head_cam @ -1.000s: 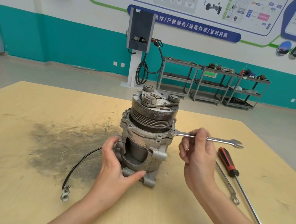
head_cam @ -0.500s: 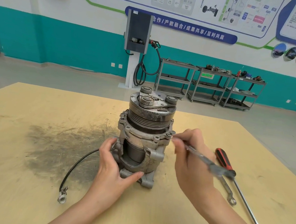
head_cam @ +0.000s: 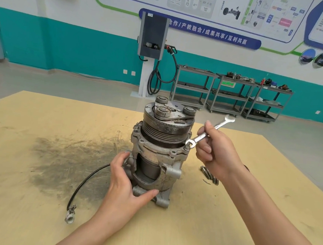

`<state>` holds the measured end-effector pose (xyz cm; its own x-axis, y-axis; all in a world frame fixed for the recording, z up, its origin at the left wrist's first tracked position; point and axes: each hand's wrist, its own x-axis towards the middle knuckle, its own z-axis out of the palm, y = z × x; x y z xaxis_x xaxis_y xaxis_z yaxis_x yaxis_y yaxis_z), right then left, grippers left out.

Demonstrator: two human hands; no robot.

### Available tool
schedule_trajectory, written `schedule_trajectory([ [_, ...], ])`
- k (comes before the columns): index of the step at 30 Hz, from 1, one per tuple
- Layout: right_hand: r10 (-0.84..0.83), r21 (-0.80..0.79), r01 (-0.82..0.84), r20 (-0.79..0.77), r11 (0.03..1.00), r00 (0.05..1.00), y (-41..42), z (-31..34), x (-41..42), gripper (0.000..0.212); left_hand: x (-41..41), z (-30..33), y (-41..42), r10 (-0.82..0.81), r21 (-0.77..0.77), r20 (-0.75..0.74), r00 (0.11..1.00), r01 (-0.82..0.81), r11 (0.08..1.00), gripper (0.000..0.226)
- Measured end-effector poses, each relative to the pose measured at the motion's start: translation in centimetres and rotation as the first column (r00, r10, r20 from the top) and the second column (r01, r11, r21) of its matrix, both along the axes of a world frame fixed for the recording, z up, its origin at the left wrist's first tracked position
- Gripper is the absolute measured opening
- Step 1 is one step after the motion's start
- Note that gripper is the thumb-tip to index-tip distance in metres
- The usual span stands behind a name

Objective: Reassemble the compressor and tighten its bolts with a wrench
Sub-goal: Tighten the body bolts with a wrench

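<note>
We see the compressor [head_cam: 161, 153] standing upright on the table [head_cam: 36, 209], just right of a dark smudge [head_cam: 68, 159]. Our left hand [head_cam: 125, 185] grips its lower housing, thumb across the front and fingers curled round the left side. Our right hand [head_cam: 216, 155] holds the wrench [head_cam: 209, 132] with fingers wrapped round the shaft; the lower open end sits at a bolt [head_cam: 187, 147] on the flange, the other end tilted up and away. A black cable [head_cam: 83, 184] trails left, and loose bolts [head_cam: 209, 175] lie near the right wrist.
</note>
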<state>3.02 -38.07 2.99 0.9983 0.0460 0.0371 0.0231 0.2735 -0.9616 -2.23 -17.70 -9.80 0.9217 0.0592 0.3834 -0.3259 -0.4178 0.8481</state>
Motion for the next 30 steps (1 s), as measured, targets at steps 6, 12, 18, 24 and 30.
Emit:
schedule_trajectory([
  [6,0.016,0.041,-0.015,-0.021,0.999,1.0,0.0,0.0,-0.3,0.036,0.0,0.2,0.0,0.001,-0.002,-0.014,1.0,-0.001,1.0,0.106],
  [12,-0.132,0.295,0.156,-0.101,0.943,0.986,1.3,-2.2,-1.6,0.033,-0.1,0.2,0.0,-0.006,-0.006,-0.022,1.0,0.006,1.0,0.107],
  [18,-0.33,0.287,0.268,0.197,0.92,0.923,2.5,-3.5,-4.5,0.031,0.0,0.0,0.0,0.0,-0.006,-0.02,1.0,0.0,1.0,0.11],
  [24,-0.199,0.069,0.188,0.274,0.98,0.941,3.7,-4.1,-5.8,0.031,0.0,0.0,0.0,0.0,-0.009,-0.033,0.999,-0.001,1.0,0.112],
  [30,-0.247,0.204,0.207,0.198,0.957,0.949,1.9,-2.1,-3.7,0.032,0.0,0.1,0.0,-0.013,0.0,-0.018,1.0,0.013,1.0,0.109],
])
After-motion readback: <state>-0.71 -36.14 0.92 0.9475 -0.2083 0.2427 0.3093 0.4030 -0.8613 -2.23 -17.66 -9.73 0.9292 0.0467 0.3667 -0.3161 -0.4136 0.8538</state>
